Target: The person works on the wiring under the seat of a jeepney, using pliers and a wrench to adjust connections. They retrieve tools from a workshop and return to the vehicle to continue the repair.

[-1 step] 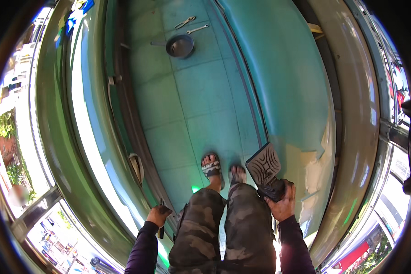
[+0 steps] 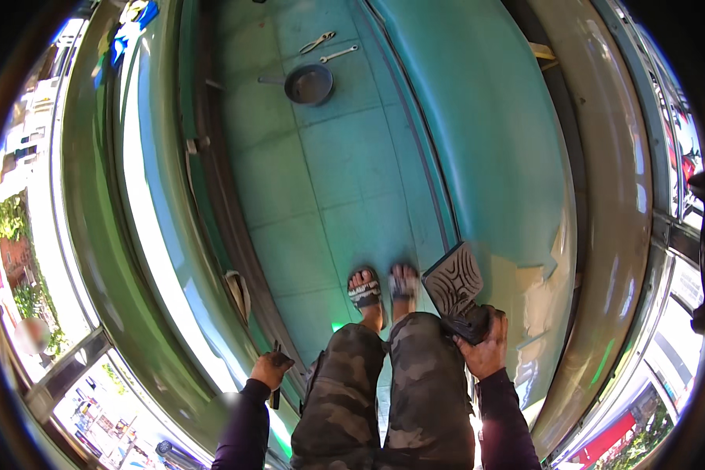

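My right hand (image 2: 489, 345) is closed round the heel end of a dark shoe (image 2: 456, 283), its wavy ridged sole turned up, beside my right knee. To the left of my legs, my left hand (image 2: 272, 369) is a fist round a slim dark thing, only partly visible above and below the fingers; its kind cannot be made out. Ahead on the tiled floor lies a dark frying pan (image 2: 309, 84), handle pointing left. Just beyond it are a combination wrench (image 2: 339, 54) and a pair of pliers (image 2: 317, 41).
A long teal seat (image 2: 493, 141) runs along the right, its cover torn near my right hand. Another bench (image 2: 160, 204) lines the left side. My sandalled feet (image 2: 365, 288) stand on the tiles (image 2: 278, 243) between them. Blue cloth (image 2: 133, 27) lies at the far left.
My right foot has shifted slightly forward, level with the left. Both hands and the shoe stay about where they were.
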Action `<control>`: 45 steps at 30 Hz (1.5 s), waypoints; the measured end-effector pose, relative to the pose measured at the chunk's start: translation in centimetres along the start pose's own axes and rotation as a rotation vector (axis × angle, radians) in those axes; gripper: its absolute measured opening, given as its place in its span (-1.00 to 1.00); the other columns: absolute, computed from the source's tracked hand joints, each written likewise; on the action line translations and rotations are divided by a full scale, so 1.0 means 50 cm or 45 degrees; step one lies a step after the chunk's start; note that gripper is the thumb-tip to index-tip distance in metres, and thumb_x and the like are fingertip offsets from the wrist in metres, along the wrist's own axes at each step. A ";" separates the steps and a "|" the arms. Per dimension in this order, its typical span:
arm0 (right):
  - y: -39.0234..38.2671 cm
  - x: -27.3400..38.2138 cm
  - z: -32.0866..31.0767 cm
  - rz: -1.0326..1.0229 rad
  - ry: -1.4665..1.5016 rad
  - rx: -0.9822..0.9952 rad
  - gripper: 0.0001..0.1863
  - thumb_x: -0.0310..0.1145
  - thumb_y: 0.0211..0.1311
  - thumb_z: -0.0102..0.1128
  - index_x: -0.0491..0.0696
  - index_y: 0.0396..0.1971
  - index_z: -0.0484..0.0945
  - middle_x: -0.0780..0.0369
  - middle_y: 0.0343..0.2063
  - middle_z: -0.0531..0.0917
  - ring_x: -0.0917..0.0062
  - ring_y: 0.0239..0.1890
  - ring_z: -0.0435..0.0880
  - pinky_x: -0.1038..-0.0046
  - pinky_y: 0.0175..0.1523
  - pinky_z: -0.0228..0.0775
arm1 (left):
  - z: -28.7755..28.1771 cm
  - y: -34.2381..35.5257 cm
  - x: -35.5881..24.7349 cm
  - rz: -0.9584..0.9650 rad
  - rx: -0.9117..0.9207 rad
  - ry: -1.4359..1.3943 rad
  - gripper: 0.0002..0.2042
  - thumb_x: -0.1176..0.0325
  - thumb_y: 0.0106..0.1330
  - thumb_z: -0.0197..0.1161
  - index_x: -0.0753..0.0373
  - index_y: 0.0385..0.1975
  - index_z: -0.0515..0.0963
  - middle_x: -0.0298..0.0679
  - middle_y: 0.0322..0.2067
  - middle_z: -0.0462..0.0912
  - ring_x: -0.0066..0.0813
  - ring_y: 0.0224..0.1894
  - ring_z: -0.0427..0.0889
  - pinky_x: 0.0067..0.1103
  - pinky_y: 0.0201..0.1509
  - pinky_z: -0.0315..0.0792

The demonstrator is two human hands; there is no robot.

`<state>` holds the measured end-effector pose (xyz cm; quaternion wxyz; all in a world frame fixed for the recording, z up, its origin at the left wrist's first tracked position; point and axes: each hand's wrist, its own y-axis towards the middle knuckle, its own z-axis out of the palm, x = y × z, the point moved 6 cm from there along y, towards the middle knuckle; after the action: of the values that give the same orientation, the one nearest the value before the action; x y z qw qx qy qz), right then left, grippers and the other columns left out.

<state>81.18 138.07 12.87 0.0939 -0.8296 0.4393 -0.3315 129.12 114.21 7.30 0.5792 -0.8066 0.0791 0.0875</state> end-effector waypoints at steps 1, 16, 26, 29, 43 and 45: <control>0.042 0.030 -0.006 -0.001 0.038 -0.011 -0.07 -0.03 -0.07 0.57 -0.17 0.26 0.34 -0.14 0.06 0.46 -0.16 0.12 0.41 -0.07 0.25 0.29 | -0.051 0.016 -0.024 -0.006 0.015 -0.029 -0.64 0.10 0.32 0.34 0.32 -0.17 0.72 0.02 -0.22 0.77 -0.02 -0.10 0.75 -0.29 0.04 0.57; 0.816 0.360 -0.189 -0.007 0.465 -0.473 -0.06 -0.15 -0.09 0.65 -0.18 0.28 0.34 -0.01 0.10 0.46 0.05 0.17 0.49 0.10 0.27 0.39 | -0.810 0.337 -0.511 -0.118 -0.298 0.078 -0.69 0.18 0.27 0.40 0.34 -0.21 0.70 0.04 -0.27 0.75 -0.02 -0.14 0.74 -0.27 -0.05 0.58; 1.095 0.303 -0.204 0.395 0.657 -0.926 -0.02 -0.18 -0.03 0.67 -0.20 0.33 0.26 0.06 0.18 0.39 0.19 0.26 0.42 0.19 0.35 0.32 | -1.247 0.477 -1.049 0.292 -0.458 -0.445 -0.73 0.22 0.37 0.43 0.32 -0.28 0.61 -0.36 -0.46 0.63 -0.60 -0.40 0.58 -0.62 -0.26 0.44; 1.087 0.288 -0.153 0.473 0.734 -0.937 -0.03 -0.26 -0.01 0.63 -0.20 0.34 0.21 0.08 0.19 0.38 0.28 0.25 0.42 0.23 0.35 0.34 | -1.307 0.540 -1.242 0.467 -0.280 -0.402 -0.74 0.25 0.38 0.43 0.36 -0.22 0.64 -0.40 -0.43 0.60 -0.65 -0.33 0.55 -0.63 -0.19 0.41; 1.160 0.451 -0.109 1.373 0.838 -1.508 -0.16 -0.42 0.07 0.58 -0.20 0.31 0.25 0.10 0.08 0.61 0.38 0.12 0.61 0.35 0.27 0.45 | -1.410 1.076 -1.926 0.876 0.701 -0.182 -0.71 0.18 0.38 0.41 0.30 -0.19 0.60 -0.30 -0.35 0.63 -0.49 -0.32 0.62 -0.54 -0.23 0.51; 1.176 0.469 -0.113 1.477 0.649 -1.624 -0.18 -0.40 0.05 0.60 -0.20 0.27 0.28 0.08 0.07 0.61 0.37 0.11 0.62 0.35 0.25 0.47 | -1.426 1.122 -1.966 0.764 0.832 -0.351 -0.75 0.21 0.40 0.38 0.28 -0.19 0.60 -0.30 -0.33 0.63 -0.48 -0.34 0.62 -0.51 -0.23 0.52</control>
<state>47.66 85.20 1.85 -0.3322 -0.2731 0.8974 -0.0990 24.25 31.41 0.89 0.7571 -0.5042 0.2548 0.3281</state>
